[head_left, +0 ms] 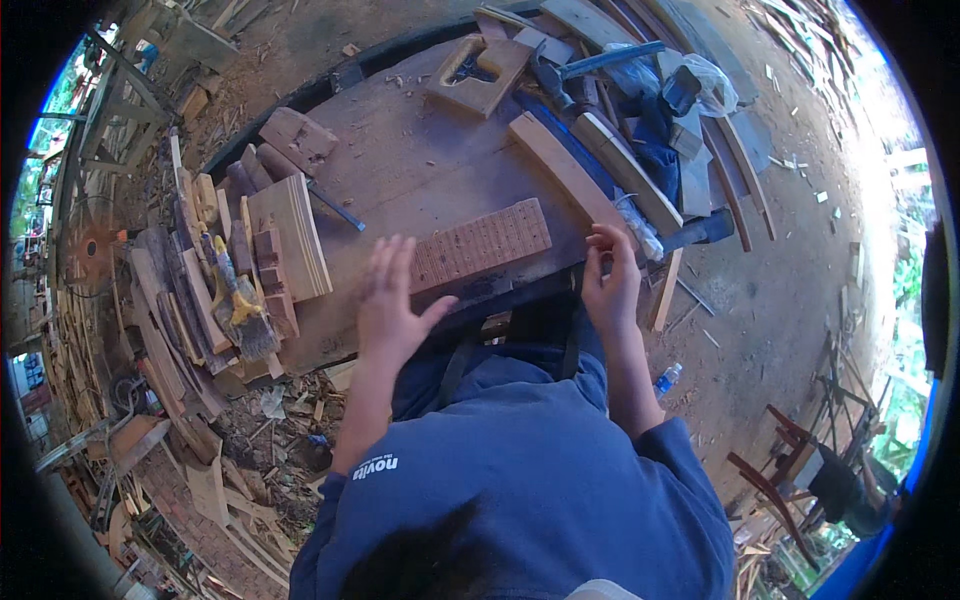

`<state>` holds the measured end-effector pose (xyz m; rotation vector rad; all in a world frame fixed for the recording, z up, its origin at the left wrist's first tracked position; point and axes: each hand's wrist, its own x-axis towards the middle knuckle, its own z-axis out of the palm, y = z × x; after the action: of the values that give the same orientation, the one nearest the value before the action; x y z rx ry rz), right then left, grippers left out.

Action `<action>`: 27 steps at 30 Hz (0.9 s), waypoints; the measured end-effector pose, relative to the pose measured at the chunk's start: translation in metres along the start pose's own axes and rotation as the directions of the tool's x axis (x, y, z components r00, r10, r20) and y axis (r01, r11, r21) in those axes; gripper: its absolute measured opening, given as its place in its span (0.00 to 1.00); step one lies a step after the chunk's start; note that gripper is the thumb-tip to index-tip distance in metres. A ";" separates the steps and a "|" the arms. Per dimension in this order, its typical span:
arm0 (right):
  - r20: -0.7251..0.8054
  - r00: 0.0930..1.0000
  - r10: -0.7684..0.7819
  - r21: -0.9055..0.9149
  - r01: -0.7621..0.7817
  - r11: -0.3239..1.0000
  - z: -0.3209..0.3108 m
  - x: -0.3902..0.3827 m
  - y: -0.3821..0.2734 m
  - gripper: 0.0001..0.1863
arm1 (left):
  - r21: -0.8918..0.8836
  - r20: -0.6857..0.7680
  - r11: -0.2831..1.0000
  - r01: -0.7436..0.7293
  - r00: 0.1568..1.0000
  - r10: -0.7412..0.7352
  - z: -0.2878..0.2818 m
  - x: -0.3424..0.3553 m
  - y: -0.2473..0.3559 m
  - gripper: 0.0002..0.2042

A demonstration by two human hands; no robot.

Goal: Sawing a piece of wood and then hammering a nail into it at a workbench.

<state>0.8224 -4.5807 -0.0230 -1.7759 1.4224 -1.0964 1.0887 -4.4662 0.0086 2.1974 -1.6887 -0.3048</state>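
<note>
A reddish-brown wooden block, its top covered in rows of small marks, lies slantwise on the workbench in front of me. At its left end is my left hand, fingers stretched and thumb spread, holding nothing; whether it touches the block I cannot tell. To the right of the block my right hand is raised with curled fingers drawn toward the thumb; anything between them is too small to make out. Close by its fingertips ends a long wooden bar. A slim metal chisel-like tool lies left of the block.
Wood offcuts and a paintbrush are piled along the left side. At the far side sits a cut-out wooden piece. A hammer, boards and a plastic bag crowd the right. A plastic bottle is by my right forearm.
</note>
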 end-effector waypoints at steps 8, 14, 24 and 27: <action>0.182 0.981 -0.073 -0.285 0.124 0.951 -0.010 -0.036 0.003 0.16 | 0.220 0.121 0.975 0.011 0.992 -0.039 0.033 0.021 -0.009 0.44; 0.200 0.975 0.093 -0.256 -0.040 0.966 -0.008 -0.043 0.018 0.18 | 0.128 -0.074 0.991 0.023 0.997 -0.013 0.018 0.028 -0.032 0.41; 0.276 0.961 -0.015 -0.272 0.093 0.958 -0.002 -0.043 0.022 0.10 | -0.257 -0.228 0.915 0.312 0.900 -0.371 0.001 0.063 -0.080 0.18; 0.269 0.963 0.014 -0.314 0.074 0.947 -0.001 -0.044 0.017 0.09 | -0.255 -0.160 0.880 0.400 0.880 -0.447 0.006 0.076 -0.077 0.20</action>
<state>0.8099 -4.5423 -0.0472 -2.0878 1.4695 -0.6275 1.1752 -4.5223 -0.0243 2.3205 -0.9952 -0.3281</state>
